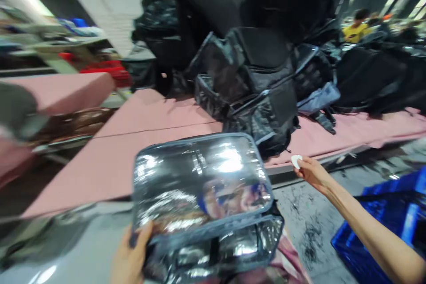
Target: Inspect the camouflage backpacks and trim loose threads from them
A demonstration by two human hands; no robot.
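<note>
My left hand [129, 255] grips the near left corner of a shiny clear plastic bag [199, 195] with grey piping, held up close below the camera. My right hand [308, 169] is stretched out to the right, over the front edge of the pink table [109, 159]. It pinches a small white oval piece [296, 160] between its fingertips. Just beyond that hand lies a heap of black and clear bags [259, 93] on the table.
A blue plastic crate [386, 226] stands on the grey floor at the lower right. More black bags are piled high at the back. A person in a yellow top [356, 31] is far off at the upper right. Red crates [109, 71] sit at the left.
</note>
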